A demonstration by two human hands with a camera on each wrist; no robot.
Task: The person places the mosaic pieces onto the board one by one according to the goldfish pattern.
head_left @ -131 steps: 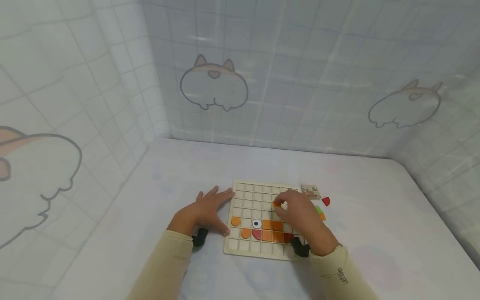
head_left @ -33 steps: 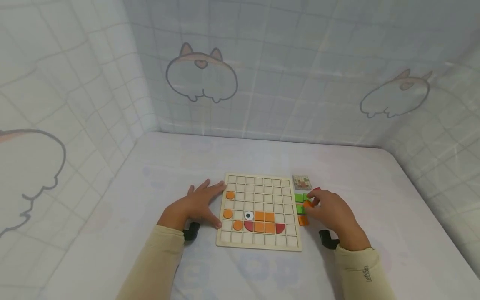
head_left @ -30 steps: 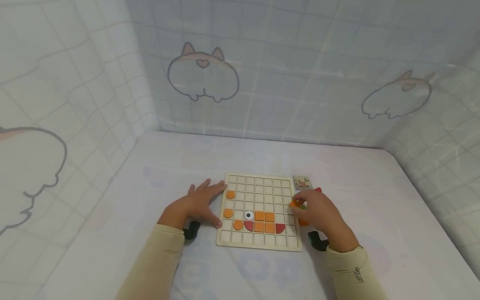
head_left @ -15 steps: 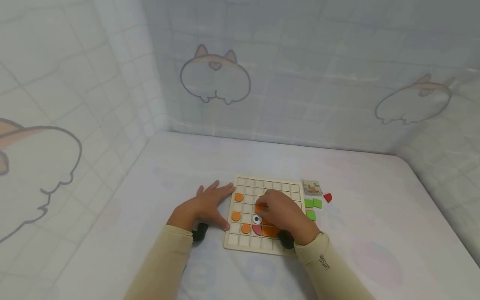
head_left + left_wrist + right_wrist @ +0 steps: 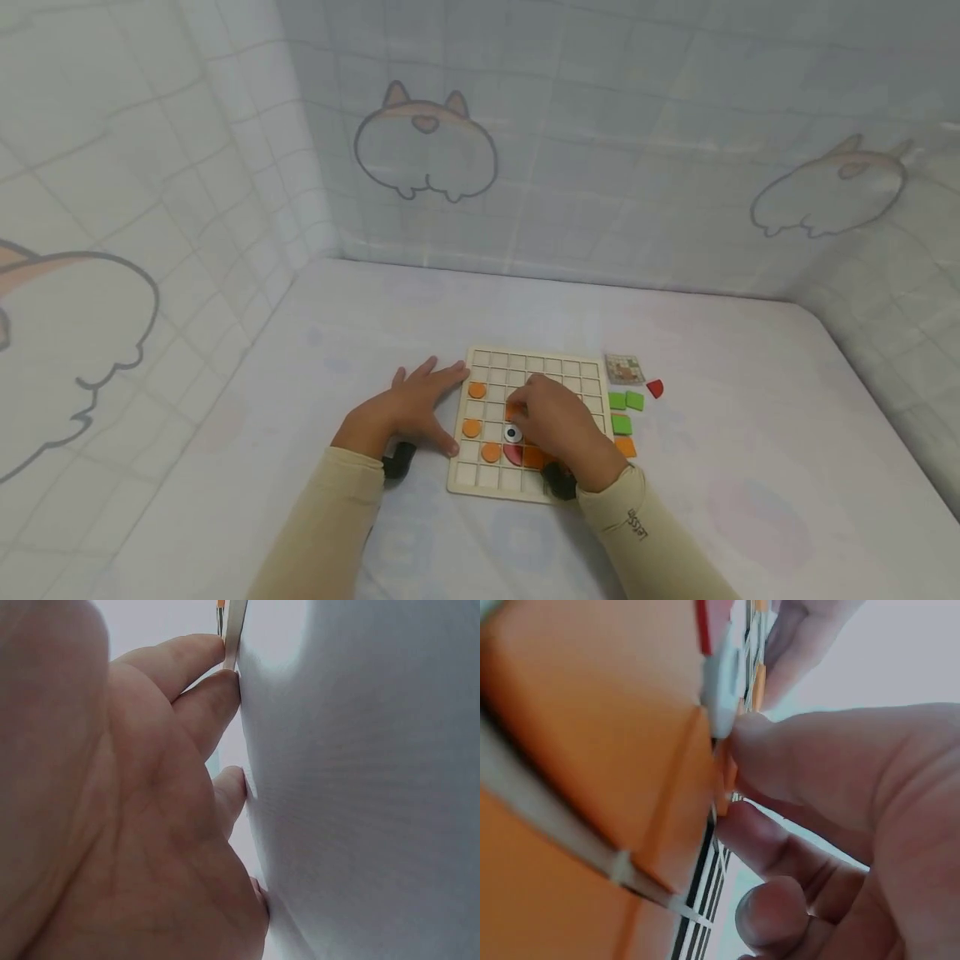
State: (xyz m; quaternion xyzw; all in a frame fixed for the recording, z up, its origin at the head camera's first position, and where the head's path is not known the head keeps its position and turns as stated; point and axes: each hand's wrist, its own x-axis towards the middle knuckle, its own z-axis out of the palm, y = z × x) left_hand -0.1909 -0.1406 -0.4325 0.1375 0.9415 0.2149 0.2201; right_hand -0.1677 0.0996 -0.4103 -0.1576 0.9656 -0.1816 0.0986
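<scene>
A pale wooden grid board (image 5: 495,493) lies on the table with several tiles set in its cells. My right hand (image 5: 558,421) reaches over it, pinching an orange tile (image 5: 727,780) between thumb and fingers, at the cell just above the white eye tile (image 5: 512,433). Part of that tile is hidden by the fingers. My left hand (image 5: 411,410) rests spread at the board's left edge, with fingertips and thumb touching the rim. Orange discs (image 5: 477,390) sit in the left columns. A red quarter-round tile (image 5: 513,454) lies below the eye. Other orange tiles are partly covered by my right hand.
Right of the board lie green tiles (image 5: 622,425), an orange tile (image 5: 626,447) and a red quarter-round piece (image 5: 656,388). A small patterned card (image 5: 624,369) is near the board's upper right corner. Sheeted walls (image 5: 555,167) stand behind and beside the table.
My right hand has picked an orange tile from the right-hand pieces and carried it left to above the eye tile. An upper-left orange disc has appeared since the oldest frame. My left hand stays.
</scene>
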